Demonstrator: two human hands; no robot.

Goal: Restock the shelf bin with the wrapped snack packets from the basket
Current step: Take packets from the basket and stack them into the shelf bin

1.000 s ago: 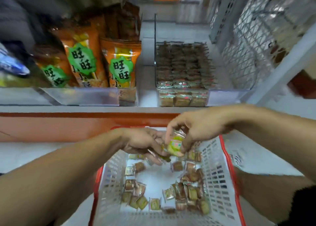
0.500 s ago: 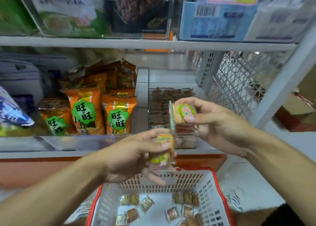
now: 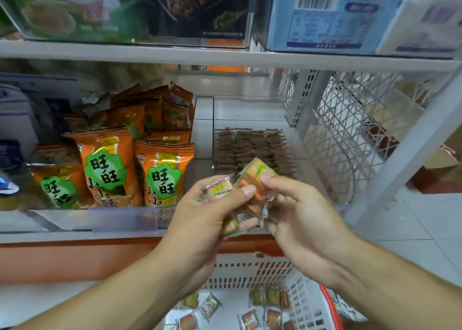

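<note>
Hands (image 3: 200, 219) now meet, holding packets (image 3: 252, 179) before bin (image 3: 250, 149).

Your left hand (image 3: 200, 219) and right hand (image 3: 295, 217) meet in front of the shelf bin (image 3: 252, 152), each holding snack packets (image 3: 252, 179) between them. The bin sits directly behind your hands, with rows of packets in it. The snack bags (image 3: 162, 172) stand to the left of your left hand. The basket (image 3: 252, 269) lies below your hands, apparently on the floor, with loose packets (image 3: 250, 318) in it. A mesh panel (image 3: 350, 134) stands behind and right of your right hand.
</note>
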